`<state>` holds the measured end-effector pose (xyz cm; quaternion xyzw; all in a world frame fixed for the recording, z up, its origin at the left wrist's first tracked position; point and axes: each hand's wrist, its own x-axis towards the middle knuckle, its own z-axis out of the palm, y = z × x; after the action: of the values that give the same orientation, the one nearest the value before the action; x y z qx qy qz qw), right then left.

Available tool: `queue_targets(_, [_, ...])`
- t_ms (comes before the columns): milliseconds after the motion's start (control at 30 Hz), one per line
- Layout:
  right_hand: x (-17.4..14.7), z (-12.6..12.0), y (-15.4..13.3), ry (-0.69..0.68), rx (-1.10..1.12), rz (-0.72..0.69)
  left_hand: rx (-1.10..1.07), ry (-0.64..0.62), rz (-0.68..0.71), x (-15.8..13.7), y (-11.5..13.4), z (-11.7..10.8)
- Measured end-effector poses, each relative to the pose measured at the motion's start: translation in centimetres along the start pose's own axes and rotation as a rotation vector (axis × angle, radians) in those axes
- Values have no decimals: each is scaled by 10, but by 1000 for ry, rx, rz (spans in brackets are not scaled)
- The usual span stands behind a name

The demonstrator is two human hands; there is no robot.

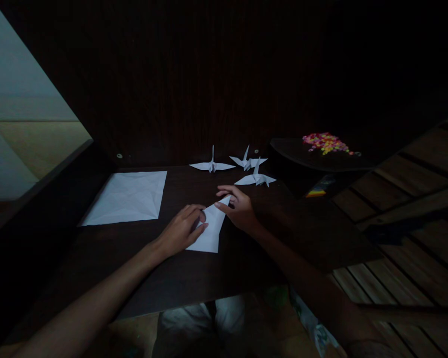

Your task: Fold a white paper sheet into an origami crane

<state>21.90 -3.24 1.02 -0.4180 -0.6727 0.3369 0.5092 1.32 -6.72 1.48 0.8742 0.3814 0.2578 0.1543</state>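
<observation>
A partly folded sheet of white paper (209, 234) lies on the dark desk between my hands. My left hand (186, 226) rests over its left side, fingers curled and thumb pressing on the paper. At its upper right corner, my right hand (237, 206) pinches the paper's pointed tip between thumb and fingers. Just beyond my hands stand three white paper cranes: one (212, 166) with wings spread wide, and two more, a rear crane (248, 162) and a nearer crane (257, 178), close together on the right.
A creased, flat white sheet (129, 196) lies at the desk's left. A raised dark corner shelf (302, 156) holds a pile of small colourful pieces (327, 143). Tall dark panels close off the back and left. Wooden slats (403, 258) show on the right.
</observation>
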Motion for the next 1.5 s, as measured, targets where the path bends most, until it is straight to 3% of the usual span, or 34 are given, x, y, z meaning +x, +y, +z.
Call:
queue_targets(200, [5, 1, -1, 125, 227, 132, -31, 4, -8, 0, -2, 2])
queue_targets(500, [5, -3, -11, 106, 269, 311, 30, -21, -28, -1, -3, 2])
queue_targets(1500, [8, -8, -16, 137, 122, 166, 30, -36, 12, -1, 0, -1])
